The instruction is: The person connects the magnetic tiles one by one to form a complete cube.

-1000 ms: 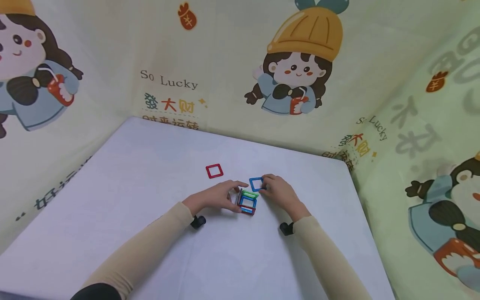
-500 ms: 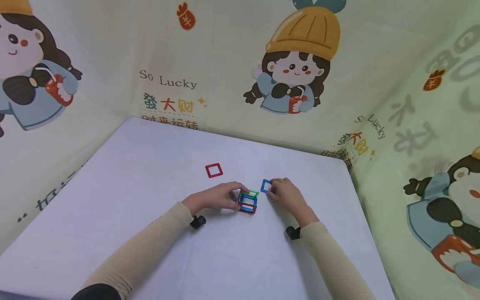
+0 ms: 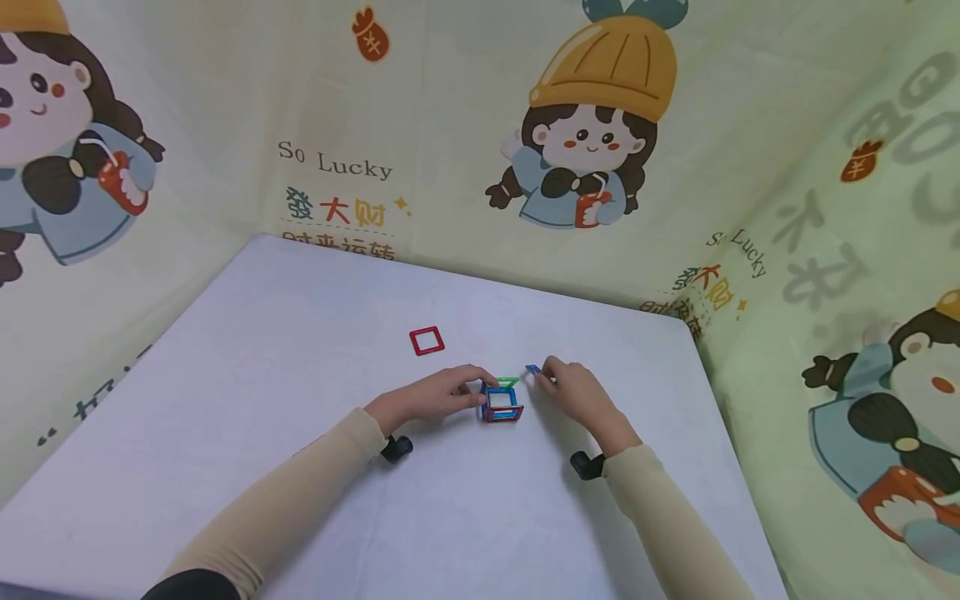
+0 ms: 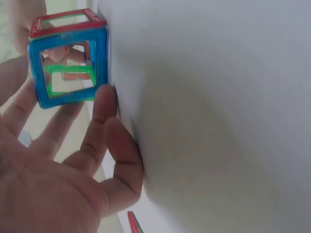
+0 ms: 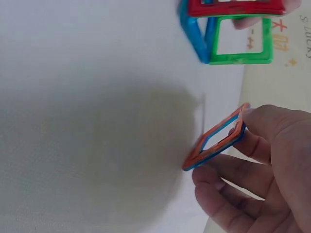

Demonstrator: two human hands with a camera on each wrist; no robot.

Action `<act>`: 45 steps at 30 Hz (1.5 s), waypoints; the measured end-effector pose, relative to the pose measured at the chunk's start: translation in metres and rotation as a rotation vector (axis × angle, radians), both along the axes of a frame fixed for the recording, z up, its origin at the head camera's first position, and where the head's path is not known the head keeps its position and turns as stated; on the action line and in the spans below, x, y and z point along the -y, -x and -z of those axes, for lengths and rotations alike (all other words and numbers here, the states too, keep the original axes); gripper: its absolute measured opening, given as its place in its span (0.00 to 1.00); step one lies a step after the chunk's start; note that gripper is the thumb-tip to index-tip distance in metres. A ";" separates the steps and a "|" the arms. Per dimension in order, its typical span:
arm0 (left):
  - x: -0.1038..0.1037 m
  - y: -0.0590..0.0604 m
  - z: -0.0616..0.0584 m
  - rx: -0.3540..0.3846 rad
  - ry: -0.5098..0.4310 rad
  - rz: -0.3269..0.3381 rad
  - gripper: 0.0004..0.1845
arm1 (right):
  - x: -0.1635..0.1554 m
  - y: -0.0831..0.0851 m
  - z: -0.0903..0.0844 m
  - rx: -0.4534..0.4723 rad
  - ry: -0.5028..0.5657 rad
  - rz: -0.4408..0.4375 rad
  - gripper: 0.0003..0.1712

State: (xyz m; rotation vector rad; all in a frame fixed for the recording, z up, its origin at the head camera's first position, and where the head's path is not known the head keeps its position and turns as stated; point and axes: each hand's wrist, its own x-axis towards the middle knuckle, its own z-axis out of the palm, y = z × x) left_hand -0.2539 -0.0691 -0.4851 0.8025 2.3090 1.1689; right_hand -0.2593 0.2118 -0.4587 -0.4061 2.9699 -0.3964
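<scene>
From the head view, our left hand (image 3: 435, 397) rests its fingers against the little cube (image 3: 502, 403) of colored frames on the white counter (image 3: 300, 433). Our right hand (image 3: 573, 390) pinches a flat blue tile (image 3: 533, 368) just beside the cube. A red tile (image 3: 427, 341) lies apart.

From the left wrist, our fingers (image 4: 99, 116) touch the cube (image 4: 68, 60). It is hollow, with nothing inside.

From the right wrist, thumb and fingers (image 5: 252, 145) pinch the tile (image 5: 217, 138), tilted. We think we are adding a side next, so its edge must meet the cube (image 5: 228, 29).
</scene>
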 end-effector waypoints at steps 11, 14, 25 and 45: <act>-0.010 -0.001 0.004 -0.029 0.012 -0.059 0.19 | 0.006 -0.007 -0.007 0.131 0.104 0.056 0.14; -0.011 -0.002 0.001 -0.012 0.013 -0.078 0.21 | 0.009 -0.010 -0.008 0.150 0.136 0.065 0.14; -0.011 -0.004 0.001 -0.037 -0.001 -0.063 0.22 | 0.017 -0.019 -0.005 0.157 0.255 0.099 0.11; -0.011 -0.003 0.003 0.014 -0.018 -0.082 0.23 | 0.027 -0.024 -0.002 0.199 0.307 0.125 0.10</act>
